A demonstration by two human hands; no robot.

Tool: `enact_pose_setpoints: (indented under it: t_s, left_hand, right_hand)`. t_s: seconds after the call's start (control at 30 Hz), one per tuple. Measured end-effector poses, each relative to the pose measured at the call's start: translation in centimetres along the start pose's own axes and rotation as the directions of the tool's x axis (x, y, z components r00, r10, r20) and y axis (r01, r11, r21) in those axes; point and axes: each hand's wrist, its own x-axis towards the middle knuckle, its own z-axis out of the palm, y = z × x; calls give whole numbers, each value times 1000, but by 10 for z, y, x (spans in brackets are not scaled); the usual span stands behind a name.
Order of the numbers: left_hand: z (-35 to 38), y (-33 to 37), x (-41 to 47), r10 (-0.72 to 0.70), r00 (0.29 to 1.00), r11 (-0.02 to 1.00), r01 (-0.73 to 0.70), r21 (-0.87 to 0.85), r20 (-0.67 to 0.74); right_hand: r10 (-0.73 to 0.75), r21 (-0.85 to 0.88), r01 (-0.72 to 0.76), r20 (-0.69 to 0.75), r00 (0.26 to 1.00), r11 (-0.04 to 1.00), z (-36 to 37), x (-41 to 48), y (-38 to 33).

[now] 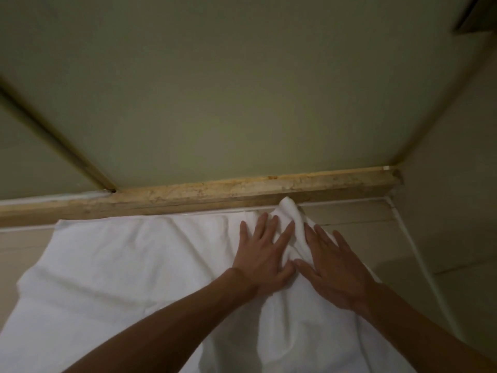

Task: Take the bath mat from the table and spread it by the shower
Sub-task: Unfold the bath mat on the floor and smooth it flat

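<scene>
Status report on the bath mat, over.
Left hand, right hand flat, pressing bath mat. Mat spread along shower threshold. Far right corner bunched.

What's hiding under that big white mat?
The bath mat lies on the pale tiled floor, which shows beside it, next to the stone shower curb. The left hand and right hand rest flat on top. What lies right beneath is covered.

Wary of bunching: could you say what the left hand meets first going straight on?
Probably the raised fold of the bath mat, ahead of the left hand; the stone curb lies beyond.
</scene>
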Motion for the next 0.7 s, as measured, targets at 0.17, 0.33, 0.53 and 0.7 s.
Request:
enact_pose_setpoints:
  t_s: [0.17,0.33,0.53,0.7]
  left_hand:
    - [-1,-1,7,46,999,999,-46,-6,6]
    - [-2,6,20,106,993,994,-107,23,44]
    - [0,14,29,120,989,990,-125,59,82]
    - [-3,17,36,131,984,987,-141,79,121]
  right_hand:
    - [85,-49,-84,18,996,995,4,0,16]
    - [152,-208,-148,4,988,967,-1,-13,35]
    - [255,-183,-276,-132,958,944,-14,-26,24]
    - [361,-153,-398,-221,906,905,-19,-33,33]
